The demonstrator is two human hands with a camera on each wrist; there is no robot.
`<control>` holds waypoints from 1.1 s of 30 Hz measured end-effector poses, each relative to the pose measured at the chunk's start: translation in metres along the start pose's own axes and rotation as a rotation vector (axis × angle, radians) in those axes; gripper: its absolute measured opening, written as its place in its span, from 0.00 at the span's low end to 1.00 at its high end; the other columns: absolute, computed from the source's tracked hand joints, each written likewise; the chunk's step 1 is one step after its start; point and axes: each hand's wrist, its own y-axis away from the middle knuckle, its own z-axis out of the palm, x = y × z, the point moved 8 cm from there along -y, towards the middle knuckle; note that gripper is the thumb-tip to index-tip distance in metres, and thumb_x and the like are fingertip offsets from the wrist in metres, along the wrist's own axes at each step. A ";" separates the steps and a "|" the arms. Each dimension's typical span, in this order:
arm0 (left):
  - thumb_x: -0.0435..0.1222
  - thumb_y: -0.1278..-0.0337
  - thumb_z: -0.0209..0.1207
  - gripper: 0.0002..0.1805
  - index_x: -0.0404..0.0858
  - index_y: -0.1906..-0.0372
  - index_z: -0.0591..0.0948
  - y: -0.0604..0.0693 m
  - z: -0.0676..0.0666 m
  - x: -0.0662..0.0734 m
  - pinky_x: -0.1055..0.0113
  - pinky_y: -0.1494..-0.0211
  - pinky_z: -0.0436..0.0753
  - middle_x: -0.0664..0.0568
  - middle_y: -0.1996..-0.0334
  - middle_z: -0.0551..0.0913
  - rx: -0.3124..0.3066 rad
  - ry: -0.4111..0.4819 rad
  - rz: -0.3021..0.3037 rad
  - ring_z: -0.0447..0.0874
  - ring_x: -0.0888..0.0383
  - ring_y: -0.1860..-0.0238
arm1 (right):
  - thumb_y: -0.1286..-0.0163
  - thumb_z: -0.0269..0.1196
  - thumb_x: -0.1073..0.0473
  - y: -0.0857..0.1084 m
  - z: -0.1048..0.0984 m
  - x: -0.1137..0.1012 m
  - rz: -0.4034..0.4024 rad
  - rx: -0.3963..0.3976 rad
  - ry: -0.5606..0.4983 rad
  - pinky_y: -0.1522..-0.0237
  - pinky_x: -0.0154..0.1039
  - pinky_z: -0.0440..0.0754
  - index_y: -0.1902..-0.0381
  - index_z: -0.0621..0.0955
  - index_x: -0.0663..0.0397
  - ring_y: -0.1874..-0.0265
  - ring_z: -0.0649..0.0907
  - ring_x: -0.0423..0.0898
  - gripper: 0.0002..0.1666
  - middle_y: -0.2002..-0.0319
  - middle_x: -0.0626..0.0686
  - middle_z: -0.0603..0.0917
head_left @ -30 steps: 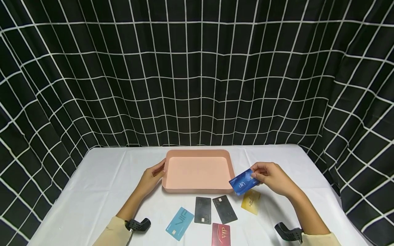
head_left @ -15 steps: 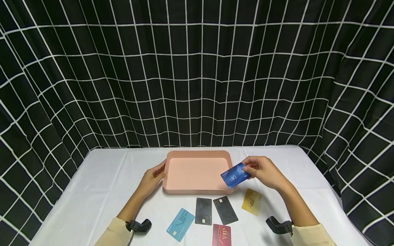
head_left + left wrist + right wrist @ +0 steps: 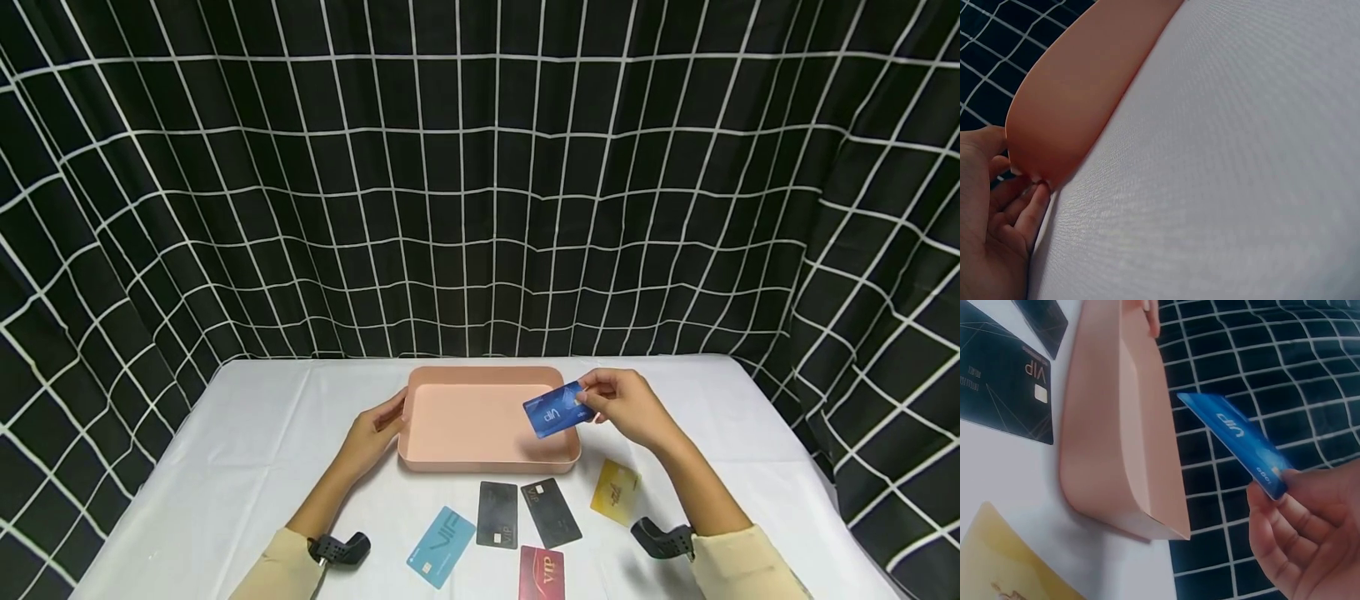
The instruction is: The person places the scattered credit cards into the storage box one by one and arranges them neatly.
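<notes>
A pink rectangular tray [image 3: 457, 425] lies on the table. My left hand [image 3: 369, 437] grips its left side; in the left wrist view, curled fingers [image 3: 1034, 212] touch the tray's lower corner. My right hand [image 3: 622, 404] pinches a blue VIP card [image 3: 555, 410] by one end, between thumb and fingers. In the head view the card appears over the tray's right part, and in the right wrist view it hangs apart from the tray wall [image 3: 1100, 425]. Hidden from the head view are the left fingertips behind the tray's side.
In front of the tray lie a light blue card [image 3: 441, 546], two black cards [image 3: 497, 515] [image 3: 551, 512], a red card [image 3: 542, 575] cut off by the frame, and a yellow card [image 3: 615, 492]. White cloth [image 3: 247, 475] covers the table. A black gridded curtain [image 3: 480, 208] surrounds it.
My right hand has moved left and away from me with the blue card, from beside the tray's near right corner to over its right part. The left hand stays at the tray.
</notes>
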 end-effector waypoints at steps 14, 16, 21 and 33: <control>0.33 0.27 0.58 0.27 0.35 0.27 0.70 -0.010 0.000 -0.039 0.52 0.29 0.73 0.41 0.30 0.72 0.038 -0.027 -0.017 0.72 0.44 0.30 | 0.29 0.62 0.70 -0.020 0.020 0.002 0.038 0.006 -0.119 0.71 0.41 0.89 0.56 0.82 0.75 0.74 0.86 0.47 0.09 0.69 0.63 0.88; 0.35 0.27 0.59 0.27 0.37 0.27 0.71 -0.010 0.000 -0.041 0.53 0.29 0.73 0.42 0.31 0.73 0.037 -0.014 -0.016 0.74 0.46 0.31 | 0.30 0.63 0.70 -0.023 0.024 0.003 0.048 -0.001 -0.144 0.72 0.40 0.89 0.56 0.81 0.76 0.74 0.86 0.46 0.10 0.69 0.64 0.88; 0.36 0.27 0.59 0.28 0.40 0.26 0.71 -0.010 0.000 -0.042 0.55 0.29 0.74 0.45 0.31 0.74 0.029 -0.010 -0.016 0.74 0.49 0.31 | 0.30 0.63 0.70 -0.027 0.033 0.004 0.070 -0.019 -0.192 0.75 0.36 0.87 0.53 0.79 0.79 0.77 0.87 0.48 0.13 0.68 0.66 0.88; 0.32 0.26 0.56 0.27 0.33 0.26 0.68 -0.006 0.001 -0.027 0.52 0.28 0.71 0.39 0.29 0.70 0.023 -0.014 -0.019 0.71 0.43 0.30 | 0.31 0.63 0.71 -0.039 0.049 0.001 0.052 -0.014 -0.143 0.79 0.35 0.86 0.55 0.81 0.77 0.78 0.87 0.50 0.11 0.70 0.65 0.88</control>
